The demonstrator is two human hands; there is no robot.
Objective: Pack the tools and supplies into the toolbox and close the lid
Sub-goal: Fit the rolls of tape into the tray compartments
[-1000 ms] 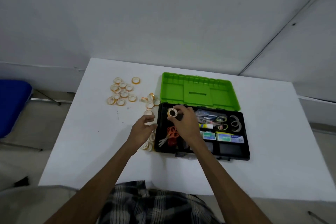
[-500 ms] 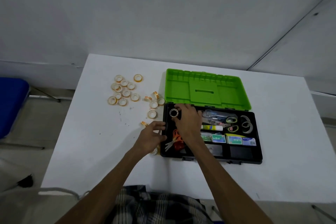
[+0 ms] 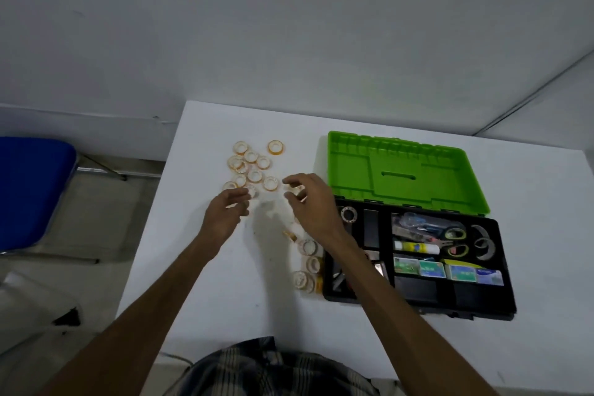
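My toolbox (image 3: 418, 286) lies open on the white surface (image 3: 530, 202), its green lid (image 3: 401, 170) folded back flat behind the black tray. In the tray I count one tape roll (image 3: 349, 214) in the back left compartment, one pair of green-handled scissors (image 3: 451, 241), one glue stick (image 3: 416, 246) and four small boxes (image 3: 446, 270) in a row; their printing is too small to read. About ten rolls (image 3: 254, 167) sit clustered on the surface left of the lid, and three more (image 3: 307, 264) line the tray's left wall. Half a second ago my right hand (image 3: 310, 206) was over the tray and my left hand (image 3: 225, 219) touched its edge; both now hover left of the toolbox, over the loose rolls. Both hands have fingers loosely spread and curved, and I cannot tell whether either touches a roll.
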